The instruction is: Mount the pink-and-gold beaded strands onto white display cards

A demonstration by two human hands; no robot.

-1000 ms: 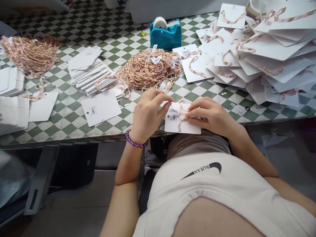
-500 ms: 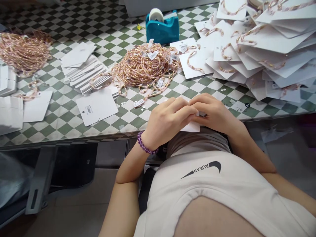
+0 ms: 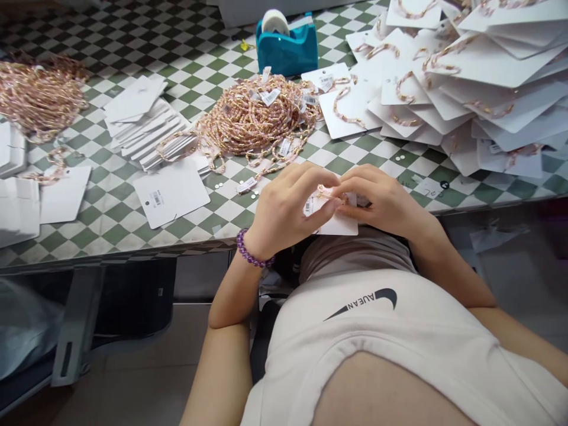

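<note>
At the table's front edge, a white card (image 3: 345, 226) with a barcode label lies under my two hands. Across it runs a pink-and-gold beaded strand (image 3: 325, 193), partly covered by fingers. My left hand (image 3: 288, 201), with a purple bead bracelet (image 3: 249, 253) on its wrist, curls its thumb and index finger around the strand. From the other side, my right hand (image 3: 382, 196) pinches the strand near the card's upper part. The fingertips of both hands almost meet, so the exact grip points are hidden.
Beyond my hands sits a heap of beaded strands (image 3: 257, 121), with a teal tape dispenser (image 3: 287, 52) behind it. Carded strands (image 3: 492, 89) pile up at right. White card stacks (image 3: 148, 133), a loose card (image 3: 172, 192) and another strand heap (image 3: 39, 97) occupy the left.
My left hand has shifted slightly left and its thumb and index finger have parted, uncovering the beads and barcode label. The right hand stays nearly in place. The view has tilted a little.
</note>
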